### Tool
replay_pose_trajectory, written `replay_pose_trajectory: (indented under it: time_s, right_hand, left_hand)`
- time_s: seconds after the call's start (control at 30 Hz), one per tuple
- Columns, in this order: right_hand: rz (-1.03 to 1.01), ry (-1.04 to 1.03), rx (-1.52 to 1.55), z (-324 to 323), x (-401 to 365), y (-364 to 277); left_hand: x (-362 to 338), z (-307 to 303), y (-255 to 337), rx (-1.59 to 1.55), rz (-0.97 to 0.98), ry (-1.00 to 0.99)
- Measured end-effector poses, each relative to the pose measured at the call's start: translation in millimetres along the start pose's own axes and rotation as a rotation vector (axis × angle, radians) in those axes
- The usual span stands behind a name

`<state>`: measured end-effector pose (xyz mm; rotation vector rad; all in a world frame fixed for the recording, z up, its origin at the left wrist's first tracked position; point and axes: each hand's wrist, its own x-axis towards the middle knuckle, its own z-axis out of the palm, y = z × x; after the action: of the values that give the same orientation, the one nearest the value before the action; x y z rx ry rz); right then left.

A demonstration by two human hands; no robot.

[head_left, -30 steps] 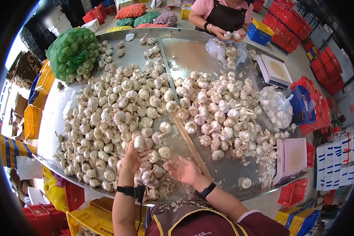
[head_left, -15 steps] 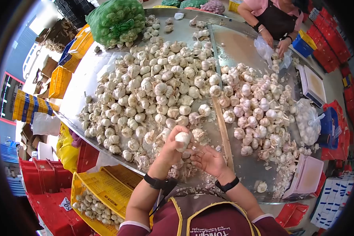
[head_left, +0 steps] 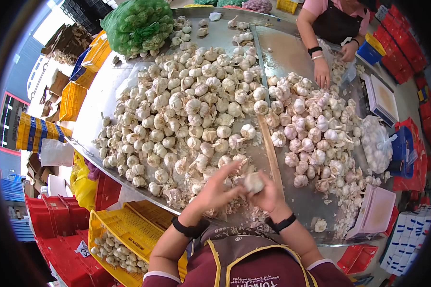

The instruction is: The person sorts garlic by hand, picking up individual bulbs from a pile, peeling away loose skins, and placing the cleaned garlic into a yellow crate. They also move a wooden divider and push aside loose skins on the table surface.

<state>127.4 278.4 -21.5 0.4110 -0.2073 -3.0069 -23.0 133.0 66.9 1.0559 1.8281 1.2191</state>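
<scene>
A white garlic bulb [head_left: 254, 183] rests in my right hand [head_left: 271, 197], its fingers curled round it, over the near edge of the metal table. Close beside it on the left, my left hand [head_left: 215, 190] has its fingers spread, the fingertips near the bulb. Loose papery skins lie beneath both hands. Beyond them spreads a large heap of garlic bulbs [head_left: 177, 110]. To the right of a wooden strip [head_left: 270, 158] lies a second, pinker heap of garlic [head_left: 316, 136].
Across the table a person's hand [head_left: 322, 74] reaches into the pinker heap. A green net sack [head_left: 141, 26] stands at the far left corner, a bag of garlic [head_left: 376, 143] at the right. Below left is a yellow crate [head_left: 129, 229] holding garlic; red crates [head_left: 57, 213] stand beside it.
The garlic bulb has passed from my left hand to my right. My left hand has opened. Across the table, the other person's hand has moved onto the pinker heap.
</scene>
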Motion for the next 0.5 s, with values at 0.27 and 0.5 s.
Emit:
replay_pose_trajectory:
  time_s: [0.27,0.5]
  right_hand:
    - [-0.717,-0.187,0.263,98,-60,-104]
    - [-0.411,0.387,-0.761,39,9,-81]
  left_hand:
    - [42,-43,-74,0.704,-0.265,0.341]
    - [60,-43,-98,0.834,-0.355,0.293]
